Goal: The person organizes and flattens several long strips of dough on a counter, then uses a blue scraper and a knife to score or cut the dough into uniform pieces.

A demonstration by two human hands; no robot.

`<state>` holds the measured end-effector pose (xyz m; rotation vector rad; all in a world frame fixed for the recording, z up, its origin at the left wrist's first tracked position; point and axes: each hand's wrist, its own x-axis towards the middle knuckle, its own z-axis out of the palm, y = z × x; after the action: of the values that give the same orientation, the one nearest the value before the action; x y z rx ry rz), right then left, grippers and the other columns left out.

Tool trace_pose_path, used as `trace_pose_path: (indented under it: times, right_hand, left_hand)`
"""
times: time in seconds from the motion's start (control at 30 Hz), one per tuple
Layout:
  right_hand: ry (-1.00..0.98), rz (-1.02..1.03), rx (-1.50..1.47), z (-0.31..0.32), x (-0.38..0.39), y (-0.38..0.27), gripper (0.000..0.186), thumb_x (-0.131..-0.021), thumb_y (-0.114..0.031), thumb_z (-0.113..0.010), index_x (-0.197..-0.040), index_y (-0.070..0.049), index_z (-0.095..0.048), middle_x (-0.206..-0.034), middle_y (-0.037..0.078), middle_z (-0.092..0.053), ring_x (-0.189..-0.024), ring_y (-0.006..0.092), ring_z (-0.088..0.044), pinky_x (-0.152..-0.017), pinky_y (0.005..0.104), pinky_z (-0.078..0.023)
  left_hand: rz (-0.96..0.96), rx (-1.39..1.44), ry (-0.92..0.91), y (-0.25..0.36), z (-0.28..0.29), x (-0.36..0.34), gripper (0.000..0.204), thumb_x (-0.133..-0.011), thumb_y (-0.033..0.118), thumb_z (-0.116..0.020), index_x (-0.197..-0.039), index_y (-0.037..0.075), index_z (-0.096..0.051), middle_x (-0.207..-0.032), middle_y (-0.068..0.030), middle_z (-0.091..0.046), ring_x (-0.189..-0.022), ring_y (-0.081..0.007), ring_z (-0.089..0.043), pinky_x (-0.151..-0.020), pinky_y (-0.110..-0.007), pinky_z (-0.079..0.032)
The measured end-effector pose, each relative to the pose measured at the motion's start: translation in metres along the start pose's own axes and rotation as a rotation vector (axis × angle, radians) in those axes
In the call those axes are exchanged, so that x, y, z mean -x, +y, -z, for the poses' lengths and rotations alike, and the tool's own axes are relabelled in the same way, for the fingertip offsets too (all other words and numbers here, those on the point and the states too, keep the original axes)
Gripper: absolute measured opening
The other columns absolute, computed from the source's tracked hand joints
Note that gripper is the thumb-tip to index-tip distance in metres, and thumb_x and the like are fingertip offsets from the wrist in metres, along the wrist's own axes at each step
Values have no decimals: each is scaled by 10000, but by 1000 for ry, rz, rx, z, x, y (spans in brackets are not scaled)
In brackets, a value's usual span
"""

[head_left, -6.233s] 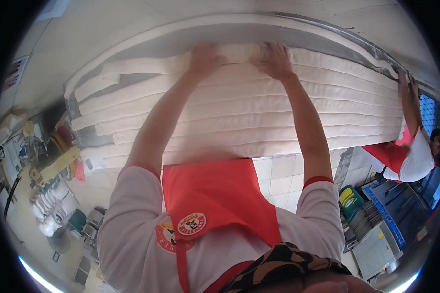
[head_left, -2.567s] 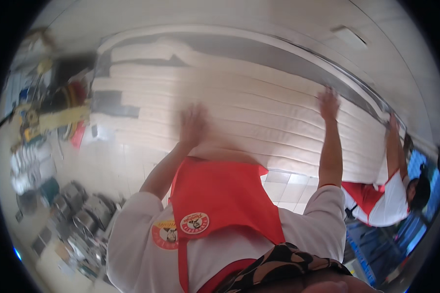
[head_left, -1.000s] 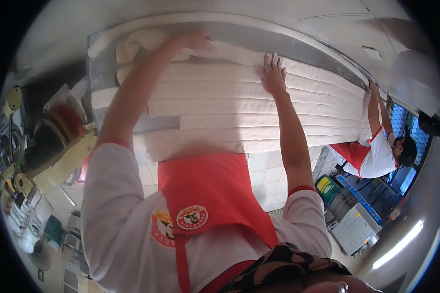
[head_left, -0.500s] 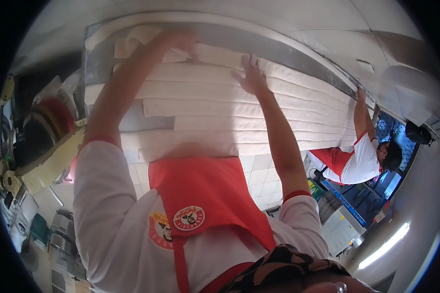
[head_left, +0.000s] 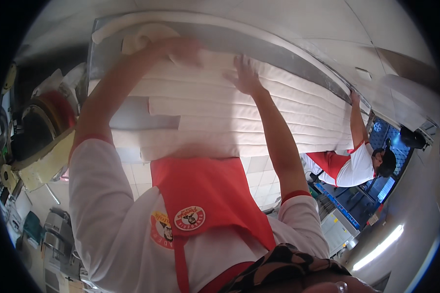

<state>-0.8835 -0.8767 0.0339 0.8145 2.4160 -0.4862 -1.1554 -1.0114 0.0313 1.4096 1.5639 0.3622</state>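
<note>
Several long pale dough strips [head_left: 259, 115] lie side by side along a steel table [head_left: 132, 115]. My left hand [head_left: 183, 49] reaches to the far left end and presses on a strip there; it is blurred. My right hand [head_left: 243, 75] lies flat with fingers spread on the strips a little to the right. A curled end of dough [head_left: 142, 36] sits just left of my left hand. I wear a white shirt and a red apron [head_left: 205, 195].
At the table's right end a co-worker [head_left: 362, 163] in a white shirt and red apron has one hand [head_left: 355, 97] on the strips. A dough machine [head_left: 34, 132] stands at the left. White floor tiles [head_left: 254, 178] show below the table edge.
The view has swung and both my hands have shifted left along the strips, from the middle of the table to its far left end. The co-worker stays at the right end.
</note>
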Motion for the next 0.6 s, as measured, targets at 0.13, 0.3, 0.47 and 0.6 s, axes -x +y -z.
trace_pose_path:
  times: [0.13,0.3,0.47,0.6]
  right_hand:
    - [69,45,108,3,-7,-8,1020,-1001,-717,-448,-1676,-47,-78,-1747,206,-26,-1608,429,-29,-1275,612,-121]
    - [169,147,40,28,-11,-1,1004,-1008,-715,-433,-1675,-47,-91,-1744,218,-35,-1607,431,-33,-1268,624,-121]
    - [86,124,-67,57,4,25,1009,-996,-729,-446,-1684,-85,-85,-1747,212,-21,-1609,431,-24,-1263,637,-109]
    - [53,154,76,78,15,35,1037,-976,-748,-471,-1686,-96,-89,-1744,227,-18,-1607,440,-23,-1263,636,-103]
  left_hand:
    - [7,-49,157,-34,19,-11,672,-837,491,-797,-1284,6,-665,-1256,-198,-694,-1195,-333,-658,-985,-447,-518]
    - [286,-326,72,-14,27,-38,719,-808,520,-811,-1288,1,-682,-1122,-179,-738,-1085,-352,-699,-911,-467,-540]
    - [46,-200,-254,12,71,-37,814,-699,540,-879,-1273,-3,-685,-1150,-154,-713,-1072,-345,-689,-907,-449,-542]
    - [-62,-330,-50,21,66,-49,773,-768,535,-839,-1323,25,-667,-1217,-158,-687,-1095,-348,-678,-900,-457,-544]
